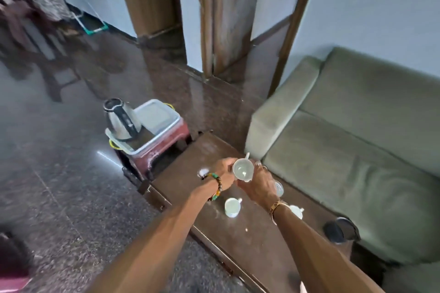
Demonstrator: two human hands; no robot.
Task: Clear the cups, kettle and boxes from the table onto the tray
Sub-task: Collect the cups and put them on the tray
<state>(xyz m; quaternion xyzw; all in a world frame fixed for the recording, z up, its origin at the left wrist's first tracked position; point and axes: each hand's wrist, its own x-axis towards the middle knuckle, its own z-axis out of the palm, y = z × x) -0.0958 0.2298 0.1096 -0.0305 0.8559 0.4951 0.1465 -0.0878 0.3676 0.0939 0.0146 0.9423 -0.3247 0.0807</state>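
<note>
Though blurred, plainly off the table (250, 245) already: a steel kettle (121, 121), cone-shaped with a black handle and dark rim, upright on a white tray (140, 150) with yellow handles, beyond the table's far-left corner. Just right of the kettle on the same tray, a pale box (157, 115) with a translucent lid. Under the tray, a red stool (164, 147), close against the table's far end; touching or not, cannot tell.

Above the table's far half, left hand (222, 173), beaded bracelet at the wrist, fingers curled round the left side of a white cup (242, 170). Round, open-mouthed, pale inside, held clear of the table top. Right hand (258, 185) wrapped under and round its right side.

On the table, nearer than the hands, a second white cup (232, 207), upright, handle pointing away. Farther right on the table, a third cup (296, 211), half hidden behind the right wrist. Along the table's right side, a green sofa (357, 150).
</note>
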